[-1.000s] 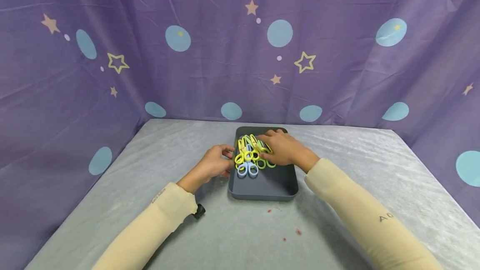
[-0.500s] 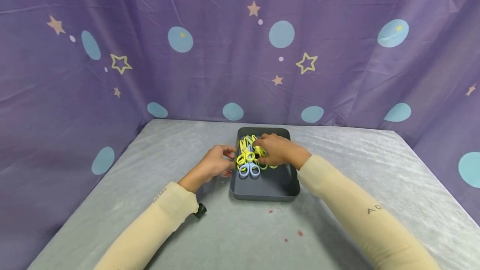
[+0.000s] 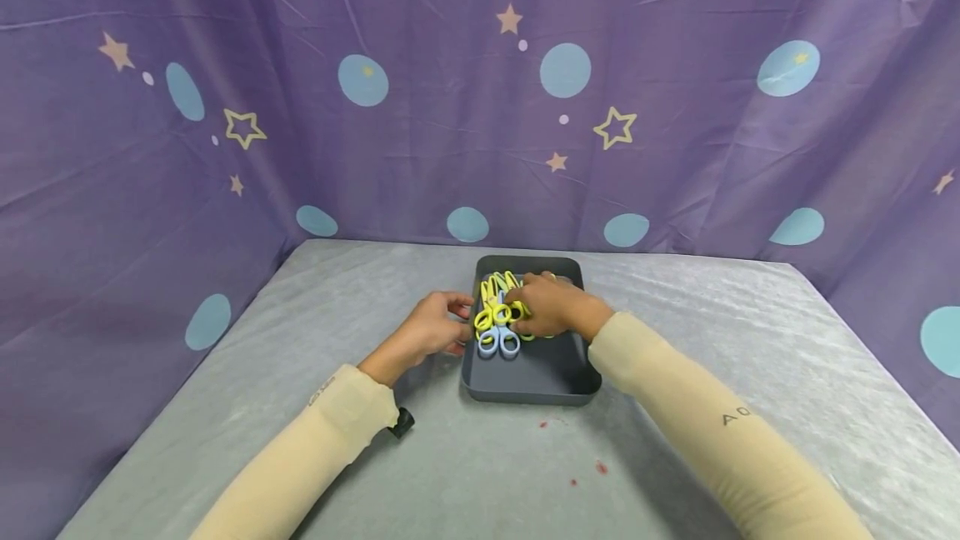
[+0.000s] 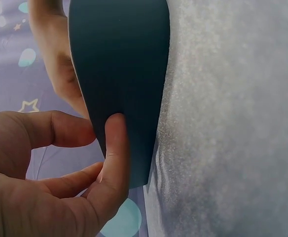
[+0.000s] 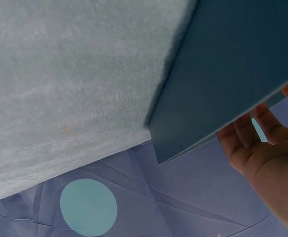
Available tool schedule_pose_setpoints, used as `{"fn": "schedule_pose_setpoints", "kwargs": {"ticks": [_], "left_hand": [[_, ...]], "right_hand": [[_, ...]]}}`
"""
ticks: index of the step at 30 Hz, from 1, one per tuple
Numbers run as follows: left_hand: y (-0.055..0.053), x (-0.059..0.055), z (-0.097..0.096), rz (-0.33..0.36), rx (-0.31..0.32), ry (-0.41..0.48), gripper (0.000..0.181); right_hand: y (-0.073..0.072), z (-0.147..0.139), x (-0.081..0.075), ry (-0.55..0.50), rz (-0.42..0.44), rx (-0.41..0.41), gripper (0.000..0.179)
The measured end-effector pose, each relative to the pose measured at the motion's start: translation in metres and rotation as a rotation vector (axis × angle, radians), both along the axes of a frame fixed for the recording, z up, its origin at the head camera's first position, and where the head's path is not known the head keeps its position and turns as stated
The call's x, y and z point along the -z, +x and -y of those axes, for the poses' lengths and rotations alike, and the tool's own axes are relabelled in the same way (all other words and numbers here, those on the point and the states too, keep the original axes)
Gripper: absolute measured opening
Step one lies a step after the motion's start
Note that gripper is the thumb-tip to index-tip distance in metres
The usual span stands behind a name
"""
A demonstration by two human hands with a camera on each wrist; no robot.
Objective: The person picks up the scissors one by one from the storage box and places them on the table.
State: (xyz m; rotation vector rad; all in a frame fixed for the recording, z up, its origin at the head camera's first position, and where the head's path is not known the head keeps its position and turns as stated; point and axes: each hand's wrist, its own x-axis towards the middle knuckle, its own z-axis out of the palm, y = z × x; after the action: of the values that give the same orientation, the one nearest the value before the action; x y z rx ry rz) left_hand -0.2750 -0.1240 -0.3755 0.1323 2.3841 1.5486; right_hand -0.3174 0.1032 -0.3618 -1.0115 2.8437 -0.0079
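Note:
A dark grey tray (image 3: 531,397) stands on the table with several children's scissors in it. In the head view a yellow pair (image 3: 492,317) lies on top at the left, with a light-blue pair (image 3: 498,343) partly under it. My right hand (image 3: 553,307) is over the tray, thumb and forefinger at a yellow handle (image 3: 517,311); I cannot tell whether they grip it. That hand covers the scissors on the right. My left hand (image 3: 432,325) is at the tray's left side; in the left wrist view a fingertip (image 4: 116,129) touches the outer wall and the thumb (image 4: 67,130) meets the rim.
A grey-white cloth (image 3: 360,473) covers the table and carries small red marks (image 3: 602,467) in front of the tray. Behind hangs a purple curtain (image 3: 420,148) with stars and blue spots. A black piece (image 3: 402,422) shows under the left sleeve.
My right hand has moved left and a little toward me over the scissors, now at the yellow handle near the middle. The left hand stays at the tray's side.

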Motion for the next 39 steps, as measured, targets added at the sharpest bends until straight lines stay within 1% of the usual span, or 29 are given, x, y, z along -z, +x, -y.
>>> {"fn": "schedule_pose_setpoints", "kwargs": {"ticks": [6, 13, 18, 23, 29, 39], "left_hand": [[0.0, -0.001, 0.001, 0.0, 0.002, -0.006, 0.067], [0.0, -0.003, 0.001, -0.004, 0.004, -0.006, 0.066], [0.0, -0.002, 0.001, -0.005, 0.008, -0.003, 0.065], [-0.001, -0.001, 0.001, -0.004, 0.012, 0.0, 0.065], [0.0, -0.002, 0.001, 0.002, 0.01, -0.001, 0.065], [0.0, 0.0, 0.001, -0.003, 0.009, 0.002, 0.066]], "right_hand": [[0.0, 0.001, -0.002, 0.023, -0.009, 0.035, 0.042], [-0.002, 0.005, -0.006, 0.023, 0.025, 0.084, 0.035], [-0.001, 0.006, -0.007, 0.038, 0.033, 0.101, 0.036], [0.0, 0.007, -0.008, 0.053, 0.018, 0.106, 0.039], [0.001, 0.009, -0.007, 0.043, 0.003, 0.124, 0.04], [0.002, 0.011, -0.008, 0.066, 0.01, 0.174, 0.035]]}}
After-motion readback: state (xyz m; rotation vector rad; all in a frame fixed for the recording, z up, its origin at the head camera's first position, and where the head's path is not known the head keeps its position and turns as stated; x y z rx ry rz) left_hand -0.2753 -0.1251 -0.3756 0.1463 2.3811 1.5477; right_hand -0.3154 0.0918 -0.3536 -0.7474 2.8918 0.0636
